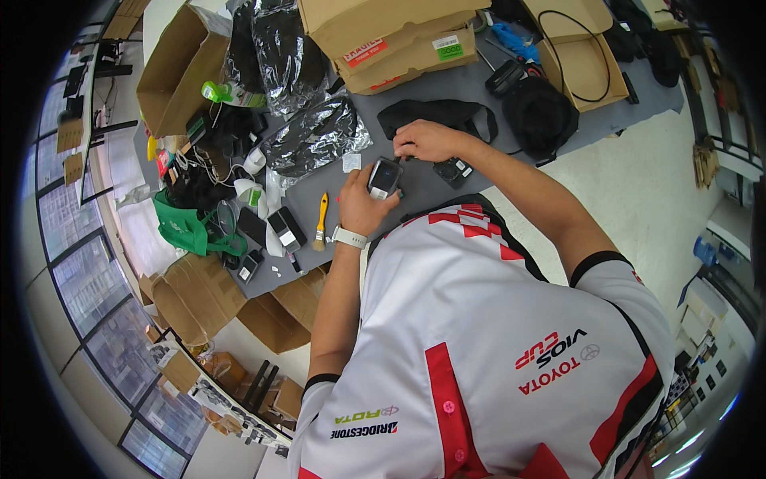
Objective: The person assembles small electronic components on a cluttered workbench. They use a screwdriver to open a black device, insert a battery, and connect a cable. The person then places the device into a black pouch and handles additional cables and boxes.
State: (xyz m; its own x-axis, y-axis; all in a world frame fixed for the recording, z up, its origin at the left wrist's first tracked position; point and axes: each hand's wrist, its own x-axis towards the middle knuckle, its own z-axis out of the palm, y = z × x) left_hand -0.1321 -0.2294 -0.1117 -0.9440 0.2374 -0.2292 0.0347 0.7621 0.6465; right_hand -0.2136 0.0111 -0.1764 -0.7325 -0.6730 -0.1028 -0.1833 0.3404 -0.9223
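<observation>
My left hand [359,204], with a white-banded watch on its wrist, is wrapped round a small black boxy device [386,175] with a dark glossy face and a pale label. Just above the device's upper right corner, my right hand [429,142] is closed in a pinch. Something small and dark shows at its fingertips, too small to name. A second black device [453,172] with a label lies on the table below my right wrist. Beyond my right hand rests a black fabric strap [435,114]. Left of my left hand lies a paintbrush [321,222] with a yellow handle.
Clear plastic bags with black contents [307,144] lie at the left of the grey table [311,190]. Cardboard boxes [391,48] stand at the back. A black cap [540,118] and an open carton [586,68] sit right. A green bag [182,223] hangs near the left edge.
</observation>
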